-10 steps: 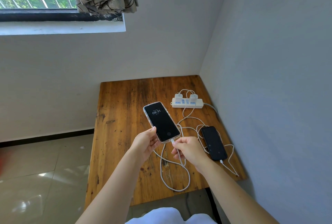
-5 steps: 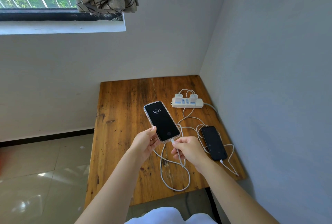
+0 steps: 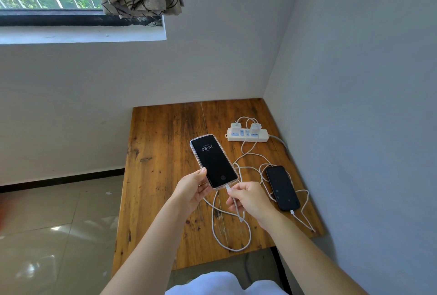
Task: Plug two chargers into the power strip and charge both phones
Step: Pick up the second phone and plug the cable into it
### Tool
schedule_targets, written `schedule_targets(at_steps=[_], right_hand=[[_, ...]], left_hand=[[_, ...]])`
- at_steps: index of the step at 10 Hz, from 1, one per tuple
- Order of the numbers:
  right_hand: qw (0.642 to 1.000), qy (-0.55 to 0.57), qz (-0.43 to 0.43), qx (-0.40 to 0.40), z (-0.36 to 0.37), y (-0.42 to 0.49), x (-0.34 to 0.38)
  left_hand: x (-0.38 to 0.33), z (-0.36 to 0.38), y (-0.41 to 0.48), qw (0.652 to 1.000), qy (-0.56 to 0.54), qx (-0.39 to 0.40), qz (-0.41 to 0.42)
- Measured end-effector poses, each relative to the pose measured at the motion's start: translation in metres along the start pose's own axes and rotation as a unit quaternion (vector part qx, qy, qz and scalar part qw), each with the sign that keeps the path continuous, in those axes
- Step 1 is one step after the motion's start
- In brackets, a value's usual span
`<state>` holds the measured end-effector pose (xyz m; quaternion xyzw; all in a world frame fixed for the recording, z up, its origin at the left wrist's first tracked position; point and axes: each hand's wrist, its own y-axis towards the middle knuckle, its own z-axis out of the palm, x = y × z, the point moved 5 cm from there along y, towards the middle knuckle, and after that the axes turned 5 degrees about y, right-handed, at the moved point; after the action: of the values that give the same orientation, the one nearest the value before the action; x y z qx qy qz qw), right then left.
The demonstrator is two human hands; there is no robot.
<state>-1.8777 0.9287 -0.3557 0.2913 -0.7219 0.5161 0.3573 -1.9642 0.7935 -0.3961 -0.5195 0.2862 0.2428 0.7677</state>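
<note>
My left hand (image 3: 192,190) grips the lower left edge of the clear-cased phone (image 3: 213,161), held tilted above the desk (image 3: 160,152); its screen reads 08:31. My right hand (image 3: 250,200) pinches the white cable connector (image 3: 227,187) at the phone's bottom port; I cannot tell whether it is fully seated. The power strip (image 3: 247,135) lies beyond the held phone, near the desk's far right corner, with two white chargers (image 3: 256,127) plugged in. The second phone (image 3: 282,187) lies flat nearer than the power strip, by the right wall, with a cable at its near end.
</note>
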Motion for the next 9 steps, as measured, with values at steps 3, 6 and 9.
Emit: schedule_targets(at_steps=[3,6,9], right_hand=[[1.000,-0.003,0.005,0.005,0.0006,0.0019,0.0000],[1.000,0.000,0.008,0.006,-0.0008,0.0037,-0.0018],[1.000,0.004,0.001,0.006,-0.0011,0.0034,-0.0015]], left_hand=[[0.0011,-0.0007,0.0017,1.000,-0.004,0.003,-0.003],[0.0003,0.0015,0.0004,1.000,0.000,0.004,0.000],[0.0001,0.0023,0.0004,1.000,0.004,-0.003,0.003]])
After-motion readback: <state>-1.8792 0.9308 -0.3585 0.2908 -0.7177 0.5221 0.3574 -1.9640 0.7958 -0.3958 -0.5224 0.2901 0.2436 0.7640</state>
